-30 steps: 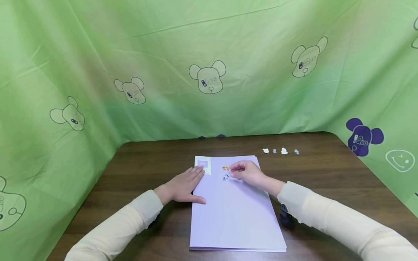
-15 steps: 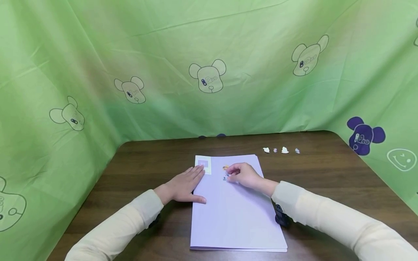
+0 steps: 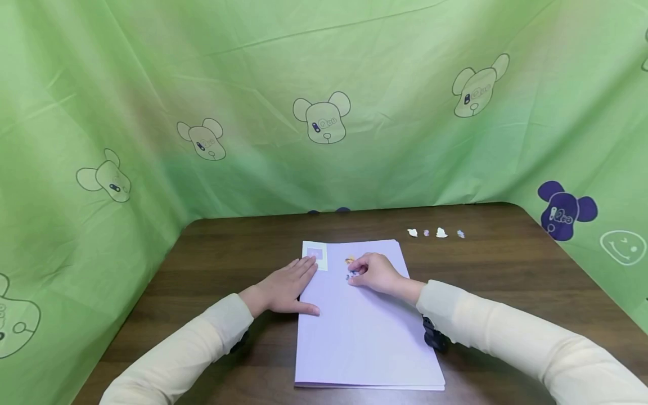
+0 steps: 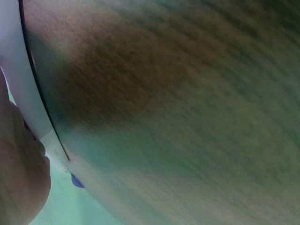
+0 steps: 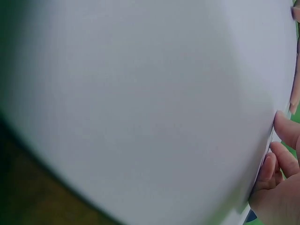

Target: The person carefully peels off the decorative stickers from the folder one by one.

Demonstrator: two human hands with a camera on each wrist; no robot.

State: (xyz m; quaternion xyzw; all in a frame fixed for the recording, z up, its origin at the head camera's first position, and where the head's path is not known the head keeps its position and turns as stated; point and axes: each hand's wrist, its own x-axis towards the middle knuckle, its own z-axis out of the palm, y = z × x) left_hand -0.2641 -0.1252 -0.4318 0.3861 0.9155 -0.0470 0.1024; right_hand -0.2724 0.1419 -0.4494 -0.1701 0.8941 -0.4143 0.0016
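Note:
A stack of pale lilac sheets (image 3: 364, 337) lies on the wooden table. My left hand (image 3: 289, 286) rests flat at its left edge, fingers straight, fingertips at a white label with a lilac square (image 3: 322, 253). Over the upper part of the sheet, my right hand (image 3: 378, 274) has its thumb and index finger bent around a small blue sticker (image 3: 349, 277). Just above it sits an orange sticker (image 3: 349, 260), partly covered by the index finger. In the right wrist view the thumb (image 5: 286, 126) and curled fingers touch down at the sheet, the sticker hidden there.
Several small cut-out stickers lie in a row at the back right: a white one (image 3: 412, 232), a pinkish one (image 3: 426, 233), a larger white one (image 3: 441, 232) and a bluish one (image 3: 460, 233). A green printed cloth (image 3: 263, 180) hangs around the table (image 3: 228, 247).
My right hand has moved slightly left and down, bringing its fingertips from beside the blue sticker onto it. My left hand stays where it was.

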